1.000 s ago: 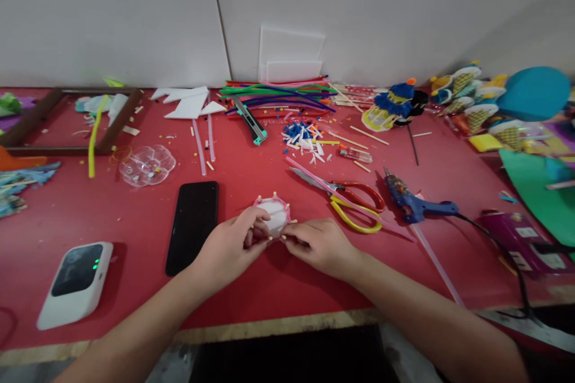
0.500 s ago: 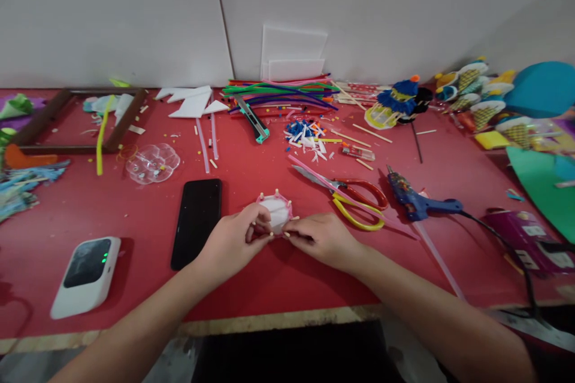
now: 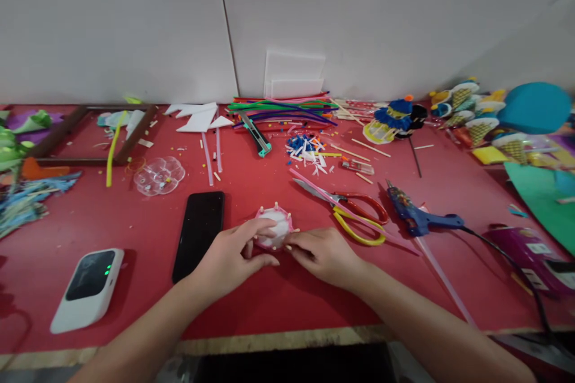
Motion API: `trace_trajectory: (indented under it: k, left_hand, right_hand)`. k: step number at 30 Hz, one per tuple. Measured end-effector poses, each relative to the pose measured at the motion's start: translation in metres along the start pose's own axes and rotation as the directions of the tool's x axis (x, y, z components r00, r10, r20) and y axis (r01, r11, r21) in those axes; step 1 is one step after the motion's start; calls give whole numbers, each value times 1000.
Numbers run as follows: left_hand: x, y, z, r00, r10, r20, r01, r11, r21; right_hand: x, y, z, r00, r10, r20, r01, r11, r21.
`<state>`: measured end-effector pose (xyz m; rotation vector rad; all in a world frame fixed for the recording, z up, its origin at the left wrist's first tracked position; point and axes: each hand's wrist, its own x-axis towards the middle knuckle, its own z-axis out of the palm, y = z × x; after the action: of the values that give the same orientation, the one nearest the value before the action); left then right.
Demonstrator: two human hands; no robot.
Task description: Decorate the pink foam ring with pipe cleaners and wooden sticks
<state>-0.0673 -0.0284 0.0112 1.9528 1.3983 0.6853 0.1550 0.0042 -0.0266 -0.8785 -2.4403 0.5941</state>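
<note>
A small white foam ball (image 3: 277, 222), ringed with pink straw and short wooden pegs, rests on the red table (image 3: 278, 287) in front of me. My left hand (image 3: 236, 254) closes on its left side, fingers curled against it. My right hand (image 3: 322, 253) pinches its right edge with thumb and fingertips. Both hands rest on the tabletop.
A black phone (image 3: 198, 234) lies left of my hands, a white device with a green light (image 3: 88, 288) further left. Scissors (image 3: 354, 210) and a blue glue gun (image 3: 415, 213) with its cord lie to the right. Coloured straws (image 3: 283, 109), cut bits, a cutter (image 3: 257, 135) and paper crafts crowd the back.
My hands keep hold of the ball and shift their fingers slightly. The view has tilted a little, so everything sits lower in the frame.
</note>
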Motion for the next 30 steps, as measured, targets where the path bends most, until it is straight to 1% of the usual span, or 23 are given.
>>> trace_trajectory:
  k: [1, 3, 5, 6, 8, 10, 12, 13, 15, 16, 19, 21, 24, 26, 28, 30]
  left_hand:
    - [-1, -1, -4, 999, 31, -36, -31, 1000, 1]
    - [-2, -3, -11, 985, 103, -142, -104, 995, -6]
    - [-1, -6, -17, 953, 154, -263, -168, 985, -33]
    - [-1, -7, -20, 941, 139, -308, -159, 986, -40]
    - [1, -10, -22, 934, 58, -351, -65, 998, -10]
    - [3, -10, -21, 950, 15, -311, 4, 998, 61]
    - [3, -9, -19, 977, 56, -207, -25, 988, 151]
    - [2, -8, -18, 985, 90, -148, -60, 980, 192]
    - [0, -5, -15, 987, 146, -61, -125, 956, 266]
    - [-1, -5, -13, 986, 164, -43, -144, 944, 297]
    - [0, -6, -7, 983, 177, -50, -147, 918, 367]
    - [1, -9, -3, 981, 177, -73, -138, 917, 374]
    - [3, -13, 1, 975, 185, -123, -141, 943, 302]
    - [3, -14, 3, 972, 151, -181, -119, 977, 177]
    - [2, -12, 5, 967, 71, -244, -84, 996, -40]
    - [2, -10, 6, 965, -24, -261, -59, 951, -303]
  right_hand:
    - [0, 0, 0, 1000, 5, -6, -5, 1000, 5]
    - [-1, -2, -3, 1000, 5, -11, -5, 1000, 20]
    - [-2, -4, -8, 999, -26, -24, 27, 998, 58]
    - [-3, -5, -11, 997, -55, -47, 58, 995, 83]
    - [-5, -6, -18, 986, -95, -138, 113, 985, 128]
    - [-5, -5, -24, 967, -73, -242, 113, 981, 155]
    - [-4, -2, -28, 955, 0, -298, 48, 987, 153]
    - [-3, -1, -30, 954, 30, -298, 13, 990, 142]
    - [1, 3, -32, 966, 48, -252, -24, 995, 97]
    - [3, 4, -32, 976, 43, -216, -27, 997, 74]
    - [6, 7, -28, 994, 13, -111, -10, 1000, 26]
    - [6, 8, -24, 996, -1, -91, 2, 1000, 18]
    - [6, 7, -18, 991, -32, -128, 38, 998, 46]
    - [6, 4, -16, 981, -46, -189, 62, 995, 81]
    - [5, -2, -16, 960, -40, -277, 76, 990, 119]
    - [5, -8, -16, 931, -16, -365, 77, 985, 152]
